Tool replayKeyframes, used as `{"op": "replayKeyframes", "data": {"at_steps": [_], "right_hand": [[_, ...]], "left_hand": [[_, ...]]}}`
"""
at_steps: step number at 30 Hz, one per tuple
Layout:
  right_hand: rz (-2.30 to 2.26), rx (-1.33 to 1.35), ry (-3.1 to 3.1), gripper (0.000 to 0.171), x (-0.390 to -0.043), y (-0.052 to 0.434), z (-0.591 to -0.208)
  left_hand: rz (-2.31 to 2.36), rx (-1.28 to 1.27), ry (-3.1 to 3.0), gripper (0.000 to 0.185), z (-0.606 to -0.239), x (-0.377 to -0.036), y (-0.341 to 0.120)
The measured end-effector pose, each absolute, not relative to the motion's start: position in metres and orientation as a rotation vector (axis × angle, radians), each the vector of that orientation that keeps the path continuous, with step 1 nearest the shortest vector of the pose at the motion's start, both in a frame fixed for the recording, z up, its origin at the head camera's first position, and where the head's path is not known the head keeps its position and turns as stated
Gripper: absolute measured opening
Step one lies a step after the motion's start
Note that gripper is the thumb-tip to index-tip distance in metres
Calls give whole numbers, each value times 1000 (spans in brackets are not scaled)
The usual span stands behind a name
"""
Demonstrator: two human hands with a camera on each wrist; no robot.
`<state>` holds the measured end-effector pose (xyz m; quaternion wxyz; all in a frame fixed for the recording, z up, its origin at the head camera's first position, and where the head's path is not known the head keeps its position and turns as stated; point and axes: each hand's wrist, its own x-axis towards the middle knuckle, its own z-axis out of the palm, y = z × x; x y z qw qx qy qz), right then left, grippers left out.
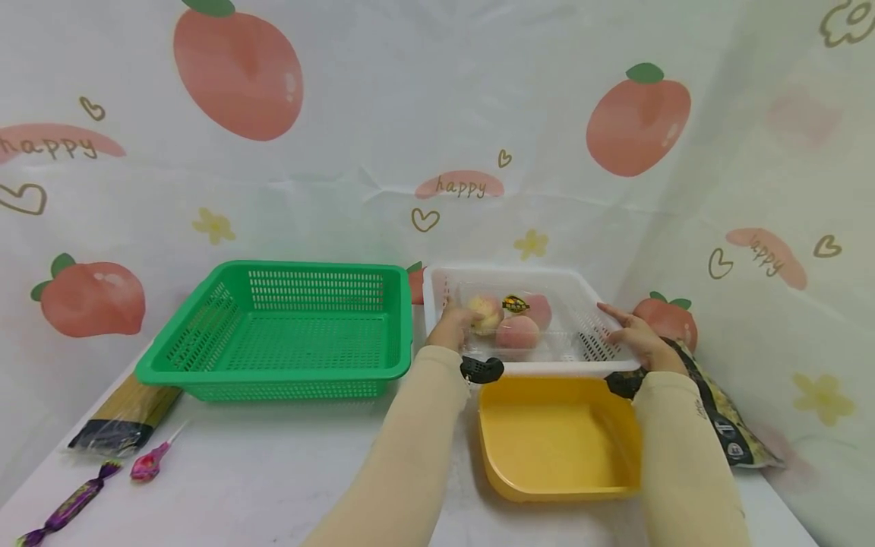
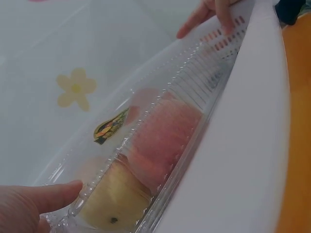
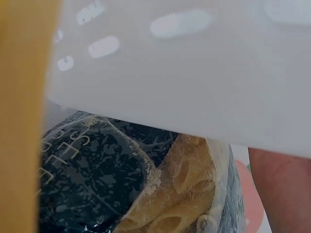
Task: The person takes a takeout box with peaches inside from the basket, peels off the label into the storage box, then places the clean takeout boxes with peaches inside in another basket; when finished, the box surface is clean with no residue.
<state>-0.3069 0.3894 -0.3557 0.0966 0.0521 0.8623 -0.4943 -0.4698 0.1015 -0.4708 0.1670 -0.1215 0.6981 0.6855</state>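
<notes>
Left hand [image 1: 453, 325]: grips the peach box's [image 1: 514, 319] left end.
Right hand [image 1: 632, 334]: fingers spread, touching the box's right end.
Box: in white basket [image 1: 437, 282], behind yellow tray [image 1: 557, 437].

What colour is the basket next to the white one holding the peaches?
Green basket, clearest in the head view.
</notes>
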Motion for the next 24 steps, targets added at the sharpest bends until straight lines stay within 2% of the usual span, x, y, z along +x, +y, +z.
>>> {"op": "replayKeyframes", "data": {"at_steps": [3,6,24], "right_hand": [[-1474,155,2551,74,-306,389,-356],[-1491,161,2538,74,-306,388,-356],[-1462,166,2553,75,-307,390,-354]], "left_hand": [[1978,-339,1956,89,-407,-405,86],[2044,-333,1885,79,-367,-362,74],[2238,-224,1872,65,-360,-353,73]]}}
